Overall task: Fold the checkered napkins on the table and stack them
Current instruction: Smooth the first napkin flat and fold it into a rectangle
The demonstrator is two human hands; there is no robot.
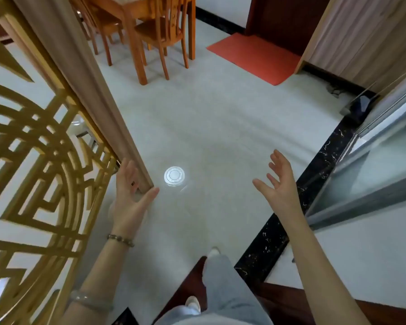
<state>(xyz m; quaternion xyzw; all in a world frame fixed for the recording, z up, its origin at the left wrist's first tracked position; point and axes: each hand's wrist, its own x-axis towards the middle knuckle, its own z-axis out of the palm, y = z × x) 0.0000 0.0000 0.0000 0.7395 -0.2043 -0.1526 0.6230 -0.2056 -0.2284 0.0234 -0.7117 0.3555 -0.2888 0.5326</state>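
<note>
Nearest the camera: legs in grey trousers (pixel 223 289), one pale shoe (pixel 213 252) stepped fwd onto the light floor (pixel 209 127). The person looks to be standing/walking, not at the desk yet.

Both hands are raised in front, empty, fingers spread, palms turned inward toward each other. Left hand (pixel 129 198) hangs just beside the bottom edge of the wooden post (pixel 117 127) that frames the gold lattice screen (pixel 33 160); can't tell if the thumb touches it. Bead bracelet (pixel 120 240) on that wrist, a pale bangle lower on the forearm. Right hand (pixel 280 184) is well apart from it, over the floor near the black marble strip (pixel 314 174).

Between the hands, on the floor: a round bright reflection (pixel 174 176), prob. a ceiling lamp.

Farther on: red mat (pixel 256 55) by a dark door, top right. Top centre-left: the wooden desk (pixel 127 5) w/ chairs (pixel 159 31) tucked under.

Napkins: none visible. Only a sliver of the desk's top shows at the frame edge, so whatever lies on it is out of view; long axis can't be judged.

Key relation: the desk lies straight ahead and a bit left, well beyond both hands. Left hand is on the nearer side, but neither reaches. Judgement: task not started; next is to walk fwd past the screen to the desk.
</note>
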